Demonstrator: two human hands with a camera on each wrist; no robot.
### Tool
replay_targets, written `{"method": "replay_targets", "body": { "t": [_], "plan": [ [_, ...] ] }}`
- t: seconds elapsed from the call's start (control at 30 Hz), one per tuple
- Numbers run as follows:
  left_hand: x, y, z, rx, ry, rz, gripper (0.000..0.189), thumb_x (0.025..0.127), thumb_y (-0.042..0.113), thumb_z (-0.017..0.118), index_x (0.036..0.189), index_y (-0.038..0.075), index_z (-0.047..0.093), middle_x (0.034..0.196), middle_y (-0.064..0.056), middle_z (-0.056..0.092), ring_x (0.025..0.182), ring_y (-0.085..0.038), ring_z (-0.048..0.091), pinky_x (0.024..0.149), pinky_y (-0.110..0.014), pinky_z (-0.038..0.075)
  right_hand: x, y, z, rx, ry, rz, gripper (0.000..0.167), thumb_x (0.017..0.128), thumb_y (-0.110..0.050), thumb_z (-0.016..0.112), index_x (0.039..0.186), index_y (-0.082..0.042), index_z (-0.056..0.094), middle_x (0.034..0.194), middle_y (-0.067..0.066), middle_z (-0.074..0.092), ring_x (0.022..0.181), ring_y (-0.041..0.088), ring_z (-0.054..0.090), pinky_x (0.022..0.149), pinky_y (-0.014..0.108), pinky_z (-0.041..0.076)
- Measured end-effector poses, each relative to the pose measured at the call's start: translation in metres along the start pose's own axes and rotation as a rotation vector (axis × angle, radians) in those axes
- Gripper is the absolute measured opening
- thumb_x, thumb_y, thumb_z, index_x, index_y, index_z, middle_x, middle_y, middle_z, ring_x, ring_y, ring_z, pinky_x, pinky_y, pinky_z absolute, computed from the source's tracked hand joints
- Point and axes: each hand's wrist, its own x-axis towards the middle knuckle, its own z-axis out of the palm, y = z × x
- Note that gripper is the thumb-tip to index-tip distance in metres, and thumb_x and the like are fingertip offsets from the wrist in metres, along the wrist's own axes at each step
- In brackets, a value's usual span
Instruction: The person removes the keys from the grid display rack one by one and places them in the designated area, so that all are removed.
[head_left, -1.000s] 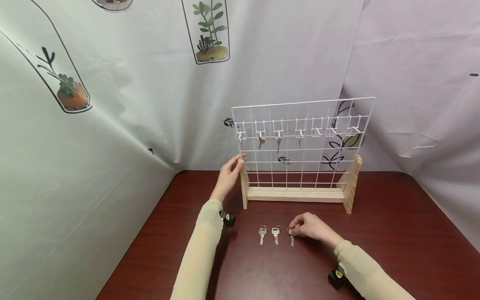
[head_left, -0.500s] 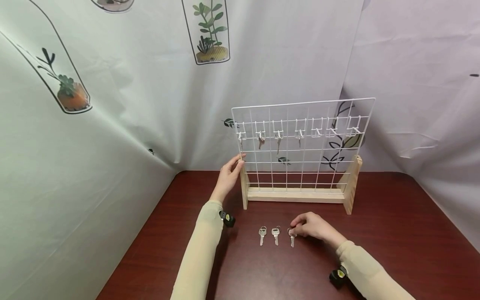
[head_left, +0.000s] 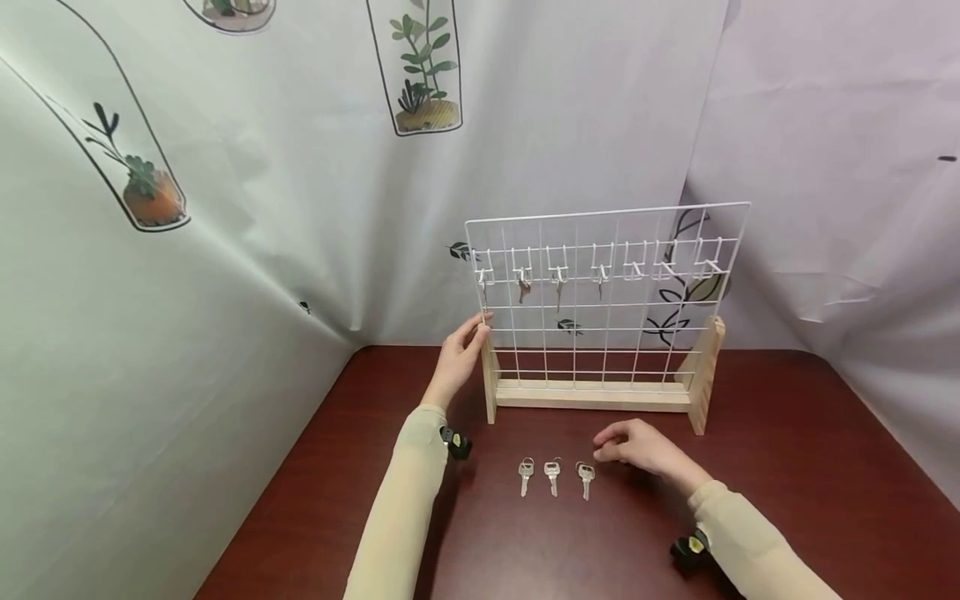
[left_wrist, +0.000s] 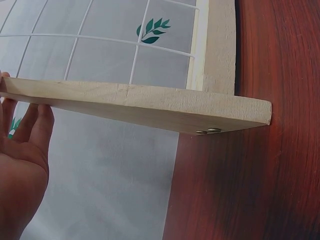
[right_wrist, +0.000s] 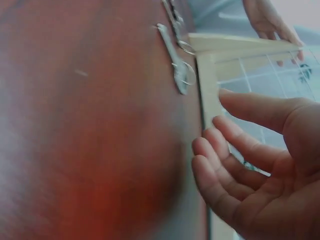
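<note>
The right hand (head_left: 647, 450) hung over the bench (head_left: 525, 558), just beside the rightmost loose key (head_left: 586, 473) and apart from it; its fingers were loosely curved, with the thumb spread away from them, gripping nothing. That silver key lay flat with its ring toward the rack and its blade toward the person. The middle loose key (head_left: 552, 469) and the left loose key (head_left: 527, 471) lay beside it in a row, set the same way.

The left hand (head_left: 456, 358) pinched the upper end of the left wooden upright (head_left: 491, 392) between thumb and fingers. The white wire grid (head_left: 607, 214) stood upright behind the loose keys, above a wooden crossbar (head_left: 592, 396). Seven white hooks (head_left: 633, 270) lined it; hanging keys (head_left: 524, 290) were on the four leftmost.
</note>
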Motion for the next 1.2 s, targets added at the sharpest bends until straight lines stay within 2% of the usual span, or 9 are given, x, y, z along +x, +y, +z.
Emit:
{"method": "replay_targets", "body": {
  "t": [0.07,0.17,0.3,0.47,0.57,0.77,1.0,1.2],
  "plan": [
    [0.001,-0.011,0.002,0.001,0.018,-0.002,0.034,0.104,0.022,0.06,0.136,0.011,0.064,0.137,-0.008,0.063,0.122,-0.025,0.062,0.103,-0.044,0.048,0.002,-0.006,-0.01,-0.032,0.063,-0.036,0.027,0.087,-0.018,0.078,0.108,0.0,0.074,0.1,0.008,0.073,0.09,0.022,0.064,0.08,0.038,0.052],
    [0.001,-0.009,0.001,0.005,0.021,-0.017,0.035,0.104,0.022,0.059,0.136,0.011,0.064,0.137,-0.008,0.063,0.122,-0.025,0.062,0.103,-0.043,0.048,0.007,-0.024,-0.03,-0.061,0.193,-0.08,0.029,0.093,-0.021,0.074,0.115,-0.003,0.073,0.113,0.012,0.072,0.106,0.027,0.065,0.092,0.043,0.05],
    [0.001,-0.007,-0.001,0.009,0.014,-0.033,0.035,0.104,0.017,0.058,0.138,0.005,0.062,0.138,-0.013,0.061,0.123,-0.029,0.061,0.104,-0.046,0.047,0.011,-0.055,-0.057,-0.014,0.341,-0.126,0.034,0.097,-0.024,0.07,0.122,-0.002,0.07,0.118,0.016,0.071,0.103,0.022,0.066,0.086,0.031,0.052],
    [0.001,-0.006,-0.001,0.028,0.018,-0.037,0.036,0.105,0.012,0.056,0.139,0.001,0.059,0.139,-0.018,0.06,0.124,-0.035,0.059,0.105,-0.049,0.046,0.015,-0.083,-0.078,0.046,0.441,-0.156,0.041,0.097,-0.032,0.069,0.127,-0.004,0.067,0.123,0.015,0.069,0.1,0.007,0.064,0.08,0.019,0.05],
    [0.002,-0.007,-0.001,0.027,0.018,-0.03,0.036,0.105,0.016,0.057,0.139,0.004,0.061,0.138,-0.015,0.061,0.124,-0.031,0.06,0.105,-0.047,0.047,0.02,-0.091,-0.084,0.072,0.482,-0.17,0.043,0.097,-0.035,0.069,0.13,-0.007,0.066,0.126,0.013,0.068,0.105,0.009,0.063,0.083,0.017,0.048],
    [0.001,-0.011,0.0,0.008,0.006,-0.03,0.036,0.104,0.022,0.059,0.137,0.01,0.063,0.138,-0.008,0.063,0.123,-0.023,0.061,0.104,-0.042,0.048,0.032,-0.101,-0.085,0.103,0.524,-0.192,0.047,0.097,-0.036,0.07,0.132,-0.005,0.064,0.127,0.014,0.068,0.116,0.025,0.064,0.088,0.019,0.047],
    [0.004,-0.01,0.002,0.013,-0.001,-0.018,0.038,0.104,0.027,0.058,0.138,0.01,0.062,0.137,-0.01,0.063,0.123,-0.022,0.061,0.104,-0.041,0.048,0.043,-0.114,-0.089,0.122,0.575,-0.216,0.047,0.095,-0.037,0.071,0.131,-0.006,0.065,0.127,0.013,0.068,0.117,0.027,0.064,0.09,0.022,0.048],
    [0.002,-0.009,0.002,0.011,0.001,-0.021,0.038,0.104,0.028,0.058,0.138,0.01,0.062,0.137,-0.015,0.062,0.122,-0.024,0.062,0.103,-0.042,0.048,0.051,-0.116,-0.087,0.141,0.551,-0.205,0.052,0.095,-0.036,0.072,0.134,-0.005,0.062,0.127,0.014,0.067,0.116,0.028,0.064,0.091,0.024,0.047]
  ]
}}
